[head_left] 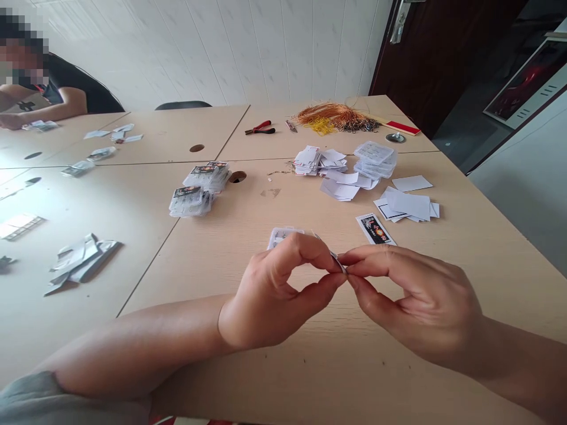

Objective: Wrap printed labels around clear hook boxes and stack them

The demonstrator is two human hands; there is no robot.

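My left hand [283,289] and my right hand [416,301] meet above the table, thumbs and forefingers pinched at the same spot. Between those fingertips is a thin card [339,263], seen nearly edge-on, with a dark and a white side; most of it is hidden. Just behind my left hand lies a clear plastic box [279,235], partly covered by the fingers. Beyond my right hand is a printed card [374,229], black with red and yellow marks.
White cards [411,203] and clear boxes [375,158] lie at right. Filled boxes [192,200] are stacked left of centre. Farther back are pliers [261,128] and orange wire bundles [332,115]. Silver packets [84,260] lie left. Another person [66,97] sits far left.
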